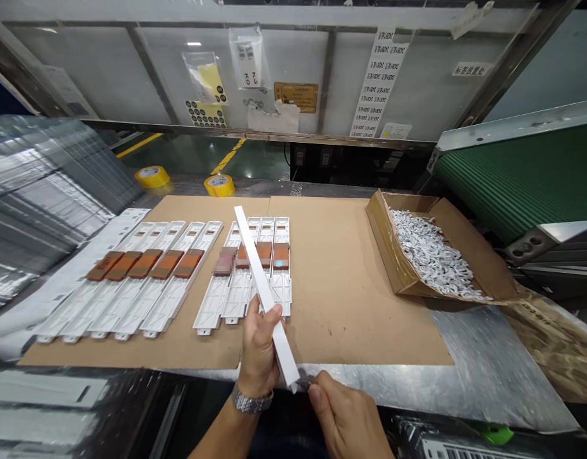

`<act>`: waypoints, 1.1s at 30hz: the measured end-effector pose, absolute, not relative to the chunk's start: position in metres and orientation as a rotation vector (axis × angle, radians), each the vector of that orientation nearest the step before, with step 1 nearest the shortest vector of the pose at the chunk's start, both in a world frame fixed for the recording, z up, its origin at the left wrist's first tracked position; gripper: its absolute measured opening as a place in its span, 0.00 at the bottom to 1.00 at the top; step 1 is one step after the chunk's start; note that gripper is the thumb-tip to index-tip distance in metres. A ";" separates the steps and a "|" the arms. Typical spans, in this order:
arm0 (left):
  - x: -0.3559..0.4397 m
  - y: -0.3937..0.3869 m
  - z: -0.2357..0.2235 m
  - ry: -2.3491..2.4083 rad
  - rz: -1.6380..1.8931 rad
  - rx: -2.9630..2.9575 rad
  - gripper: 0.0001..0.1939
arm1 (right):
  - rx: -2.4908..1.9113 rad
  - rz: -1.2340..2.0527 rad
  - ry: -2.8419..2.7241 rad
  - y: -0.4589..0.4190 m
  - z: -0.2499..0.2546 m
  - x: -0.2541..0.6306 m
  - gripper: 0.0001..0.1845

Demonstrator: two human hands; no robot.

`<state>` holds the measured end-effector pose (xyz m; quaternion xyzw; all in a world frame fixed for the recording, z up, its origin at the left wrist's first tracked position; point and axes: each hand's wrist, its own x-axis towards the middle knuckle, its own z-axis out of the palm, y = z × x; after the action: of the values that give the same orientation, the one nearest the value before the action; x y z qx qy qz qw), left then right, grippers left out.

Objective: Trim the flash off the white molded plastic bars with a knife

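My left hand (260,350), wearing a metal-band wristwatch, is wrapped round a long narrow white plastic strip (260,274), held slantwise with its far end over the cardboard. At the strip's near end, my right hand (348,417) is closed on a small dark tool (304,383). Its tip meets or nearly meets the strip; most of the tool is hidden in the fist. Beyond my left hand lies a row of white ribbed plastic panels (235,296) with reddish-brown blocks across them. More such panels (126,309) lie side by side at the left, also bearing brown blocks (143,262).
Cardboard sheets (351,280) cover the metal table (494,363). An open carton (386,255) of small white parts stands right, beside a green conveyor belt (518,166). Yellow tape rolls (219,185) sit at the back edge. Wrapped stacks (59,172) rise at the left.
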<state>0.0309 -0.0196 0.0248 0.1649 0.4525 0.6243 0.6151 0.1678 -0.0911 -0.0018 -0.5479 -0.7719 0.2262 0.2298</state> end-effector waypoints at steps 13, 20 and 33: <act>0.032 -0.019 0.025 1.096 1.450 0.396 0.19 | -1.551 0.794 -2.209 -0.090 -0.004 0.172 0.21; 0.033 -0.019 0.022 1.106 1.452 0.399 0.19 | -1.544 0.821 -2.247 -0.092 -0.008 0.174 0.22; 0.019 -0.016 0.016 1.087 1.511 0.317 0.18 | -1.323 1.257 -1.968 -0.091 -0.004 0.186 0.25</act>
<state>0.0192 -0.0163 0.0161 0.1361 0.4661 0.6483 0.5864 0.1858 -0.0913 -0.0043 -0.4801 -0.7142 0.4561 0.2268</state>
